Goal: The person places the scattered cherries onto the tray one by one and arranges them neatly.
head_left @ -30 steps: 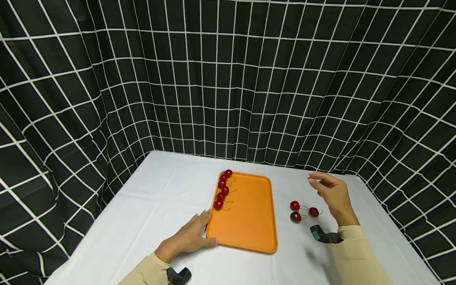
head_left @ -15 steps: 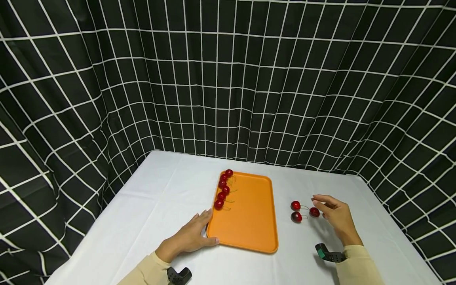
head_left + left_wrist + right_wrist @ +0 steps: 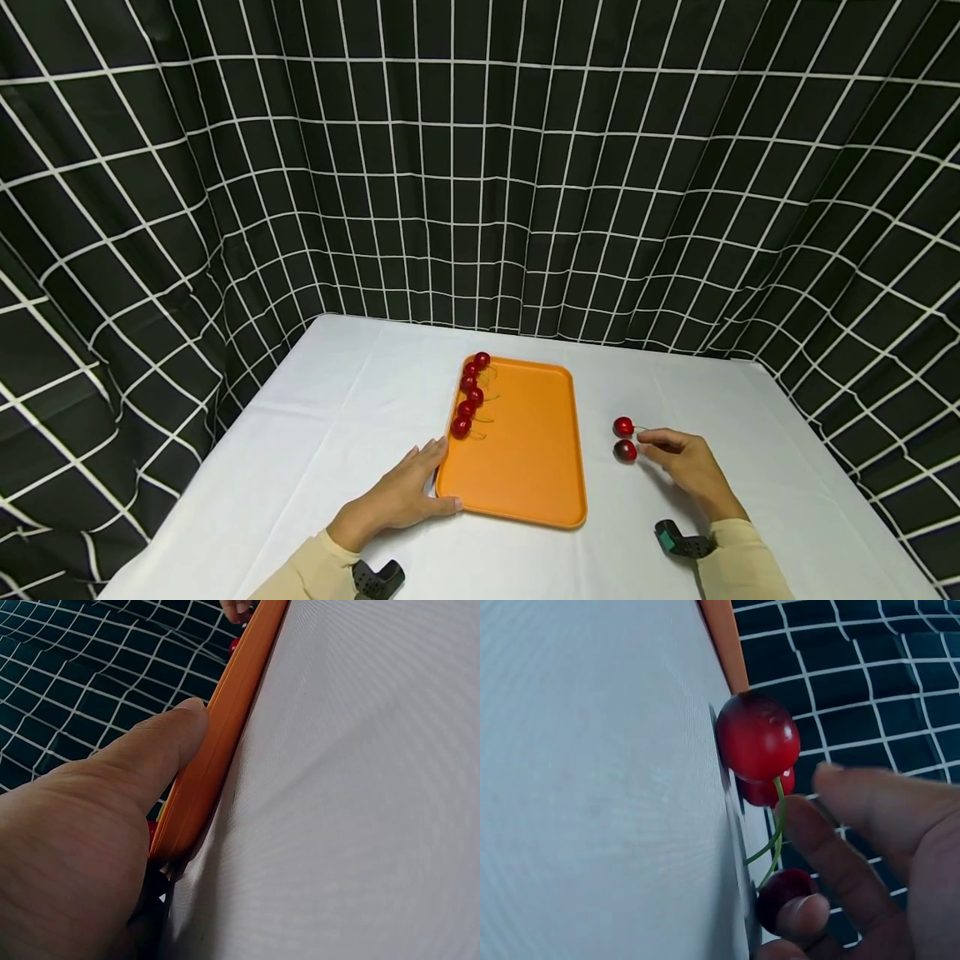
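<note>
Two red cherries (image 3: 625, 452) with stems lie on the worktop, right of centre in the head view. Beside them, the right hand (image 3: 692, 468) reaches in from the lower right, its thumb and forefinger slightly apart; in the right-wrist view, a fingertip overlaps a dark cherry (image 3: 774, 898) at lower centre, though whether it is gripped cannot be told. An orange tray (image 3: 525, 450) fills the centre, six cherries (image 3: 461, 427) along its left edge. The left hand (image 3: 397, 496), spread wide, touches its lower-left corner. Black, white-gridded fabric (image 3: 420, 158) surrounds the white-covered worktop (image 3: 337, 392).
</note>
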A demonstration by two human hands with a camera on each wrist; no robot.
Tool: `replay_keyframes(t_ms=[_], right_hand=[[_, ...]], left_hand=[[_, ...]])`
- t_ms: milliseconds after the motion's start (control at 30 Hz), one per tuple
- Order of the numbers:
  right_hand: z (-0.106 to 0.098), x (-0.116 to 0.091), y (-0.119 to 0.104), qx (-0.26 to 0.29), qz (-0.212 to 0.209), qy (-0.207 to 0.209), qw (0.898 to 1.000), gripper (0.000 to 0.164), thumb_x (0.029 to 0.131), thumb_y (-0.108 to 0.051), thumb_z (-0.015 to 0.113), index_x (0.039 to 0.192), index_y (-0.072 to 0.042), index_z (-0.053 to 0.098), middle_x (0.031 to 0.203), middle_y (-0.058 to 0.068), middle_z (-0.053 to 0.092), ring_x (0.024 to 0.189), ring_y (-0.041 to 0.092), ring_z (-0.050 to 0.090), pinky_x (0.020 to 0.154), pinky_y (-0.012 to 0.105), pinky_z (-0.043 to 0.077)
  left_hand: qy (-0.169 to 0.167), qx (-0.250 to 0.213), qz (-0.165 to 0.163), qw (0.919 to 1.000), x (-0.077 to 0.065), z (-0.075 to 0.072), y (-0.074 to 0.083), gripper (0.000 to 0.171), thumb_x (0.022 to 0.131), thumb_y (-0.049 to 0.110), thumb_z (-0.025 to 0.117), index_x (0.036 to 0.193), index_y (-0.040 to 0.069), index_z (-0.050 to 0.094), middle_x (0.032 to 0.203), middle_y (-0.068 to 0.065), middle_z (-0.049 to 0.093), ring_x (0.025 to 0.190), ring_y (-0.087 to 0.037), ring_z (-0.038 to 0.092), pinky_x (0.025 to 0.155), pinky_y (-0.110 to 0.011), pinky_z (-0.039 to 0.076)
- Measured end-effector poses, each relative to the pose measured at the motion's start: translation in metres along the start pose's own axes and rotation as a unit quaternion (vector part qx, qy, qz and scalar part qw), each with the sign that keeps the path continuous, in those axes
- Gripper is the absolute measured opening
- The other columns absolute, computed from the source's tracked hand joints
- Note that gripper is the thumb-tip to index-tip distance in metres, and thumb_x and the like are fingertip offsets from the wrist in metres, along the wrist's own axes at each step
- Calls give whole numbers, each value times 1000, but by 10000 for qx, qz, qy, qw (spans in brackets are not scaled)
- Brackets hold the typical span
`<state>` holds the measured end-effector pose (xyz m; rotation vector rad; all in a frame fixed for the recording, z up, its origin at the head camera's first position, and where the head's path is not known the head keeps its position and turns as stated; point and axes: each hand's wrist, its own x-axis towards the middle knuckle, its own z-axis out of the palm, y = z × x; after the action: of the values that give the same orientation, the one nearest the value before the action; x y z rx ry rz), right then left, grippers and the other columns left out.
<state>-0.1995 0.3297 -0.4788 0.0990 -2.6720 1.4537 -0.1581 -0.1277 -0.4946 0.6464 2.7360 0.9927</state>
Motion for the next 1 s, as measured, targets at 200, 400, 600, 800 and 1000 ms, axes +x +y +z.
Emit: replay_keyframes(t_ms=[200, 400, 600, 800, 1000], right_hand=[[3, 3, -2, -553, -74, 41, 9984, 18, 87, -11, 72, 103, -4, 75, 104, 11, 69, 98, 20, 57, 77, 21, 45], [7, 4, -4, -897, -83, 164, 9958, 12, 84, -6, 72, 95, -5, 76, 93, 8, 69, 83, 20, 54, 66, 27, 46], [4, 2, -6, -940, 72, 133, 9955, 12, 86, -11, 71, 96, -7, 76, 96, 7, 70, 88, 20, 56, 73, 31, 46], [-6, 2, -19, -379, -42, 315, 9988, 19, 89, -16, 71, 102, -2, 74, 98, 9, 71, 88, 11, 61, 72, 23, 49], [-11, 6, -44, -128, -121, 567, 9982, 22, 88, -17, 73, 102, 0, 74, 86, 16, 70, 73, 22, 64, 57, 25, 50]], left_hand=[[20, -23, 68, 10000, 1, -1, 0, 104, 79, 62, 68, 152, 2, 24, 158, -9, 20, 144, -25, 14, 116, -44, 6], [47, 41, 51, 10000, 1, 0, -2, 105, 79, 64, 67, 152, 4, 24, 158, -7, 20, 144, -23, 14, 117, -42, 6], [30, -33, 92, 9999, 0, 0, -1, 104, 79, 63, 67, 152, 3, 24, 157, -8, 20, 144, -24, 15, 117, -43, 6], [28, 10, 91, 10000, 1, 0, 0, 104, 79, 64, 67, 152, 3, 24, 157, -8, 20, 144, -25, 14, 116, -44, 7], [65, -41, 136, 9999, 1, -1, -1, 104, 79, 63, 67, 152, 1, 25, 157, -10, 21, 144, -26, 15, 116, -45, 8]])
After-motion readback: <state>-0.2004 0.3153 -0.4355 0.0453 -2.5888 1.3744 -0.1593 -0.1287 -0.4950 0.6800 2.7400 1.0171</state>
